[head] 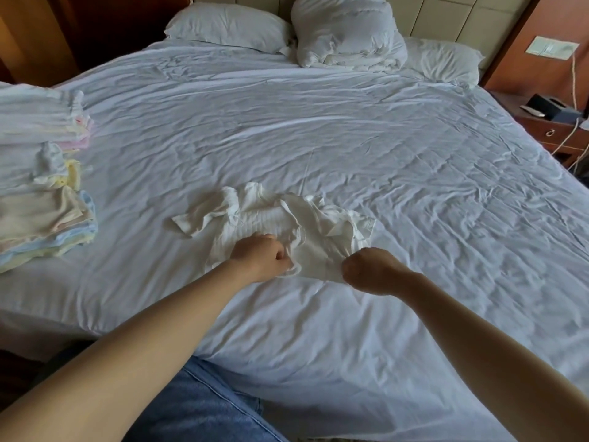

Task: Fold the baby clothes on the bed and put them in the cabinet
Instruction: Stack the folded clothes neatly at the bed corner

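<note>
**While both hands pinch its near edge, a white baby top [274, 218] lies rumpled on the bed [318, 122]**

Because both fists curl inward, most fingertips are hidden. Even so, the left hand [259, 258] plainly grips bunched cloth at the top's near hem, and the right hand [371, 271] pinches the hem further right. The garment is cream-white and faintly ribbed, with one short sleeve flung out to the left. Its far part is so crumpled that the neckline is hard to make out. It sits on the wrinkled white sheet, near the person's edge of the bed. Well apart at the left, stacks of folded baby clothes [44, 218] in pastel yellow, pink and blue are cut off by the frame. Items on the nightstand [554, 129] are too small to identify.
</note>
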{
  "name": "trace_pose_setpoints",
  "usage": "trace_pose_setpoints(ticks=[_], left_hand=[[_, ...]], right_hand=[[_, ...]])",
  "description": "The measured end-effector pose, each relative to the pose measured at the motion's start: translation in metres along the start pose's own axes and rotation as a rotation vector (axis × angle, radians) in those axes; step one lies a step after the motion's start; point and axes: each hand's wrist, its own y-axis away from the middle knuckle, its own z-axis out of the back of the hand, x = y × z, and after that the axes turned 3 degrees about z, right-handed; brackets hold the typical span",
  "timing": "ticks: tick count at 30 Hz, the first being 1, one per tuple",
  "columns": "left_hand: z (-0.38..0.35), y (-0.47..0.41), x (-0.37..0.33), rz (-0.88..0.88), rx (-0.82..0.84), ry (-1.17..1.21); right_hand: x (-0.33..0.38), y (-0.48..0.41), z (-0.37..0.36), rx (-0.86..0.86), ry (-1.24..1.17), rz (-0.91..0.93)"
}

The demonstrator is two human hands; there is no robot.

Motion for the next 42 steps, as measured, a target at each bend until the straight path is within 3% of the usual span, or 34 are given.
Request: trace_pose_setpoints(ticks=[2, 6, 15, 22, 29, 37, 42], left_hand=[[0.0, 0.001, -0.001, -0.019, 0.002, -0.012], [0.004, -0.003, 0.001, -0.006, 0.004, 0.059], [0.033, -0.044, 0.04, 0.039, -0.316, 0.11], [0.045, -0.105, 0.083, 0.037, -0.291, 0.088], [0.031, -0.154, 0.109, -0.161, -0.134, -0.066], [0.037, -0.178, 0.115, -0.012, -0.237, -0.132], [0.035, -0.178, 0.113, 0.076, -0.174, -0.172]], right_hand=[[0.002, -0.001, 0.0, 0.016, -0.01, -0.004], [0.013, -0.019, 0.008, -0.239, -0.105, 0.0], [0.03, -0.12, 0.042, -0.423, -0.298, -0.128], [0.017, -0.198, 0.043, -0.34, -0.301, -0.079], [0.001, -0.223, 0.016, -0.189, -0.238, -0.102], [-0.01, -0.223, 0.006, -0.232, -0.457, -0.147], [-0.003, -0.224, 0.013, -0.127, -0.6, -0.222]])
